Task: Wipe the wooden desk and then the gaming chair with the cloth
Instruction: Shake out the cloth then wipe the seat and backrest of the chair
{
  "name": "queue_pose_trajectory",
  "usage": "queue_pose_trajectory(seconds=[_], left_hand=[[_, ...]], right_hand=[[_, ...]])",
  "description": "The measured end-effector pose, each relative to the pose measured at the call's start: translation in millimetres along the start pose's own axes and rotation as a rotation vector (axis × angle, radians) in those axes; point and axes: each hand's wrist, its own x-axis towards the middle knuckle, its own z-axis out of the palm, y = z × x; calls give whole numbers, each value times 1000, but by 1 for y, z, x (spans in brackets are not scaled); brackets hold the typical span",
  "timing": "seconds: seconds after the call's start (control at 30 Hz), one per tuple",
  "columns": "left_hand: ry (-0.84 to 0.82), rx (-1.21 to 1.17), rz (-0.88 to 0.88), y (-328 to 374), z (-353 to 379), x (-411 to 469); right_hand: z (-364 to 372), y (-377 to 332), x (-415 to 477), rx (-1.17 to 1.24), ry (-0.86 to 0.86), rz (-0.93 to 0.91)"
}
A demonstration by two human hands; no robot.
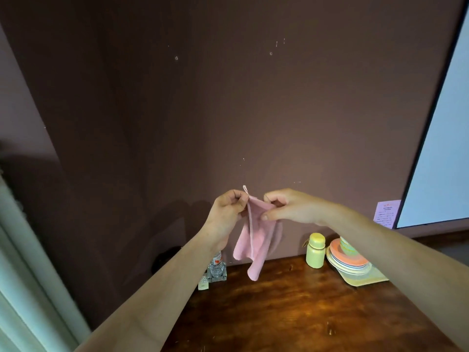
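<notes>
The desk lies below, its near edge cut off; the chair is out of view. The cloth hangs above the desk's far edge, apparently clear of the wood, probably being opened out for wiping. The left hand and right hand each pinch its top edge. A clear bottle is partly hidden behind the left forearm.
</notes>
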Motion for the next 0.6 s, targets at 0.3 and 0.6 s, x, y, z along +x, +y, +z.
queue_pose_trajectory(seconds=[0.3, 0.6], left_hand=[[150, 54, -1, -18, -1, 0], [314, 2, 15, -25, 6, 5]], right_hand=[[-20, 16, -12, -705, -14, 68], [-16, -34, -38, -1121, 301, -117]])
